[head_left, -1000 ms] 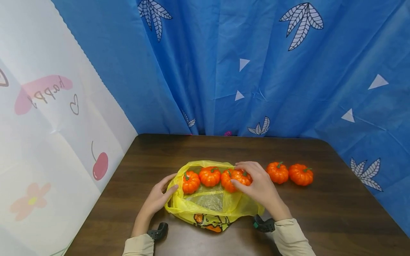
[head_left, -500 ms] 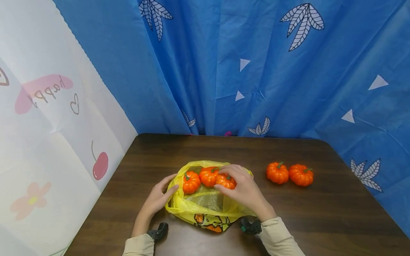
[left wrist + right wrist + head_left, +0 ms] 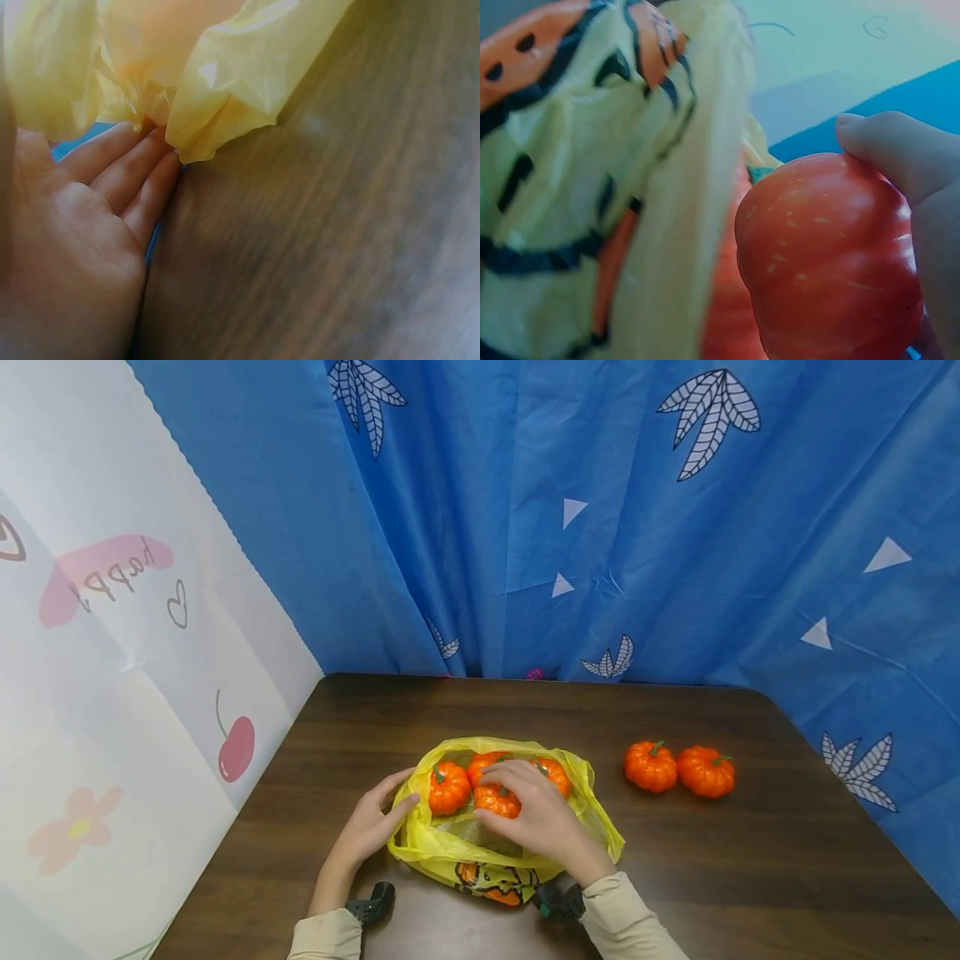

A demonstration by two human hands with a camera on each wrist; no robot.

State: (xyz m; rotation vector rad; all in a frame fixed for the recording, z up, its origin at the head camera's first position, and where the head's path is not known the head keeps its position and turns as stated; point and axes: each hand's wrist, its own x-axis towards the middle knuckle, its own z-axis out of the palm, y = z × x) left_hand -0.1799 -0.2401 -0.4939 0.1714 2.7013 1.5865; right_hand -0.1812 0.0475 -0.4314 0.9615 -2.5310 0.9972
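In the head view, my right hand (image 3: 536, 810) holds a small orange pumpkin (image 3: 497, 801) inside the mouth of a yellow plastic bag (image 3: 450, 852). The right wrist view shows the thumb laid along this pumpkin (image 3: 832, 255). Three others are in the bag: a left pumpkin (image 3: 449, 789), a back pumpkin (image 3: 486, 763) partly covered by my fingers, and a right pumpkin (image 3: 553, 775). My left hand (image 3: 367, 827) rests at the bag's left rim, thumb over the edge. Its fairly straight fingers (image 3: 127, 172) touch the crumpled plastic in the left wrist view.
Two more pumpkins, one (image 3: 650, 767) beside the other (image 3: 706, 771), sit close together on the brown wooden table (image 3: 750, 868), right of the bag. A blue curtain (image 3: 517, 552) hangs behind the table, and a white printed sheet (image 3: 150, 693) stands along the left.
My right hand has moved left with the pumpkin, from the bag's right side to its middle. The bag's right rim is exposed again. My left hand has kept its place.
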